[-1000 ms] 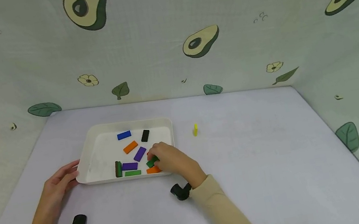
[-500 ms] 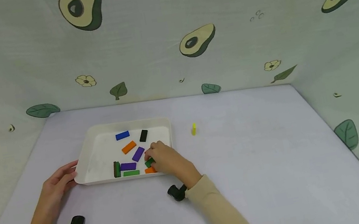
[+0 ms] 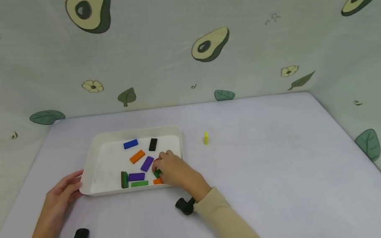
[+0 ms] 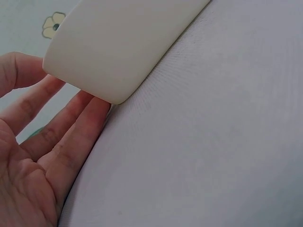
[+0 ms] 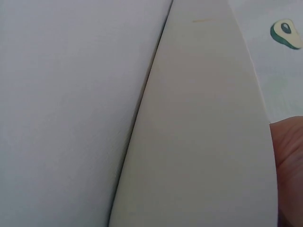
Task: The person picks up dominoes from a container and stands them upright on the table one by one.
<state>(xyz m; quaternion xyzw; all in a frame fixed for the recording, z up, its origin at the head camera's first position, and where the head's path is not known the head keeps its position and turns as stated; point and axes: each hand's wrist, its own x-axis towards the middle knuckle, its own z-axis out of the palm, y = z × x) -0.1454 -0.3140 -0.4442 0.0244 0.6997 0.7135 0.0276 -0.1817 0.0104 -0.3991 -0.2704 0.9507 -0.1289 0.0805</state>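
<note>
A white tray (image 3: 100, 160) lies on the table with several short coloured bars that look like modelling clay. My left hand (image 3: 57, 202) touches its near-left corner; the left wrist view shows extended fingers (image 4: 61, 137) against the tray wall. Inside the near-right part of the tray, my right hand (image 3: 177, 172) has its curled fingers at a dark green bar (image 3: 157, 174), pinching it as far as shows. An orange bar (image 3: 157, 181) and a red piece (image 3: 156, 159) beside it are partly covered by that hand. In the right wrist view, the tray wall hides most of the hand.
Blue (image 3: 130, 144), black (image 3: 153, 144), orange (image 3: 137, 156) and purple bars (image 3: 147, 163) lie spread in the tray. Along its near wall are another purple bar, a light green bar (image 3: 139, 183) and a brown-and-green pair (image 3: 124, 179). A small yellow piece (image 3: 205, 138) is on the table.
My right hand has shifted slightly left over the dark green bar, covering more of it and of the orange bar. My left hand stays at the tray corner.
</note>
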